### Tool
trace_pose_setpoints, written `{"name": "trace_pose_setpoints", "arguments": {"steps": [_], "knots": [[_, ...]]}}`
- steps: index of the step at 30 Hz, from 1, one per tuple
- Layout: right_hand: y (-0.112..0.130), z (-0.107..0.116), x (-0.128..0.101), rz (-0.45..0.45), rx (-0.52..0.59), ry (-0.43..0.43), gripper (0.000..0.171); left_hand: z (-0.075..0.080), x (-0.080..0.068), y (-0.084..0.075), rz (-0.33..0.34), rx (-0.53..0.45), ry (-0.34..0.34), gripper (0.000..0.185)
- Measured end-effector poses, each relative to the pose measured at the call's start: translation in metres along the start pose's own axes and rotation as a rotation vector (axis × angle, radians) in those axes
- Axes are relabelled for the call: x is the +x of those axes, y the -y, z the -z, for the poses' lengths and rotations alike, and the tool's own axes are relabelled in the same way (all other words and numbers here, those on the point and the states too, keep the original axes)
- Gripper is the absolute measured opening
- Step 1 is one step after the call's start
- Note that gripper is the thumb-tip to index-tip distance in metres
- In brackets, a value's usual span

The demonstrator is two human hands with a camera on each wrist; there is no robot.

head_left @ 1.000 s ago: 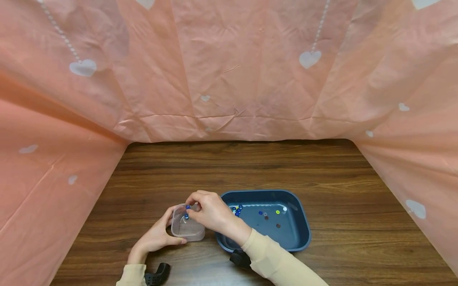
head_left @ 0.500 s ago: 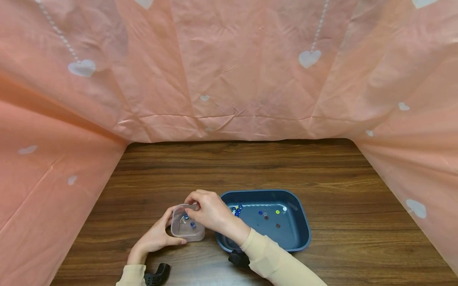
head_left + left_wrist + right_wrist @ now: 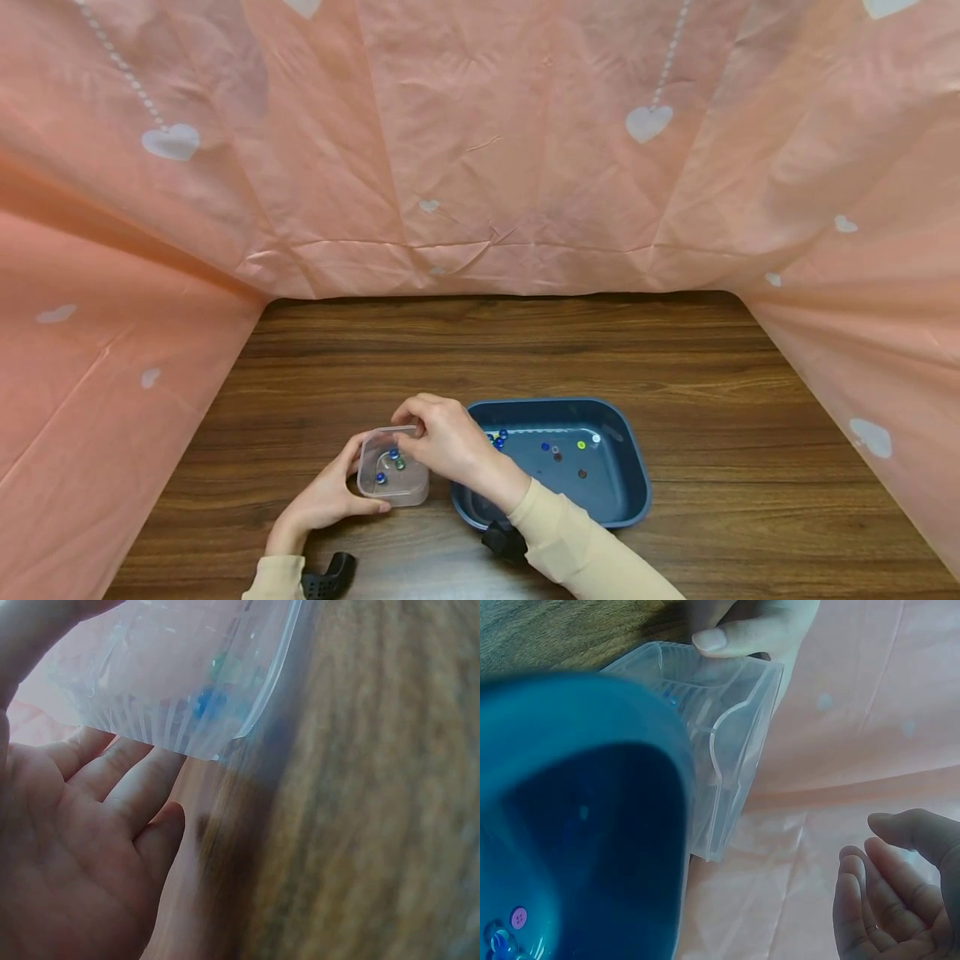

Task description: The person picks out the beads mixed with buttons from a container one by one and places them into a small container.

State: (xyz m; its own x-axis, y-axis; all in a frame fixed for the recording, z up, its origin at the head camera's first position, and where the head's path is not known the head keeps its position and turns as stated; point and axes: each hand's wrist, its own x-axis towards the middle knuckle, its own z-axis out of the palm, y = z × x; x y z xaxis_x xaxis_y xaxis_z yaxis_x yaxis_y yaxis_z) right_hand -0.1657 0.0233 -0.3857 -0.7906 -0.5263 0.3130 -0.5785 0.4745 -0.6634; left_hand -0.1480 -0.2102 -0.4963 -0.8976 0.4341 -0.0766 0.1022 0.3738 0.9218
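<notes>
A clear plastic box (image 3: pixel 405 492) stands on the table in the head view, with blue and green glass marbles (image 3: pixel 381 478) inside. My left hand (image 3: pixel 330 496) grips the box from the left, thumb in front and fingers behind; the left wrist view shows those fingers against its wall. Over the box's right rim hovers my right hand (image 3: pixel 450 442). In the right wrist view its fingers are loosely bent, the thumb stands apart from them, and no marble shows between. To the right, a blue tray (image 3: pixel 637 467) contains more blue marbles (image 3: pixel 498 443), partly hidden by the right hand.
Small buttons lie scattered in the tray, among them a yellow-green button (image 3: pixel 581 445), a brown button (image 3: pixel 582 473) and a pink button (image 3: pixel 519 918). The wooden table (image 3: pixel 510 350) is enclosed by a pink cloth (image 3: pixel 487 167) at the back and sides.
A blue marble at the right fingertips has dropped into the box, followed by another. Three marbles now show there, having rolled about. The left hand and box stay put; the right hand has hardly moved.
</notes>
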Motion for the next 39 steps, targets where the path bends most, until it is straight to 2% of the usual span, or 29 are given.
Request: {"name": "trace_pose_setpoints", "arguments": {"steps": [20,29,39], "knots": [[-0.002,0.005,-0.002,0.012,-0.002,-0.034,0.015,-0.001,0.0,0.002,-0.014,0.015,-0.008,0.094],[-0.004,0.01,-0.004,-0.023,0.005,-0.034,0.016,-0.001,0.001,0.002,0.021,0.003,-0.015,0.095],[-0.006,0.017,-0.007,-0.053,-0.018,-0.06,0.015,-0.001,0.0,0.002,-0.033,-0.01,-0.012,0.093]]}}
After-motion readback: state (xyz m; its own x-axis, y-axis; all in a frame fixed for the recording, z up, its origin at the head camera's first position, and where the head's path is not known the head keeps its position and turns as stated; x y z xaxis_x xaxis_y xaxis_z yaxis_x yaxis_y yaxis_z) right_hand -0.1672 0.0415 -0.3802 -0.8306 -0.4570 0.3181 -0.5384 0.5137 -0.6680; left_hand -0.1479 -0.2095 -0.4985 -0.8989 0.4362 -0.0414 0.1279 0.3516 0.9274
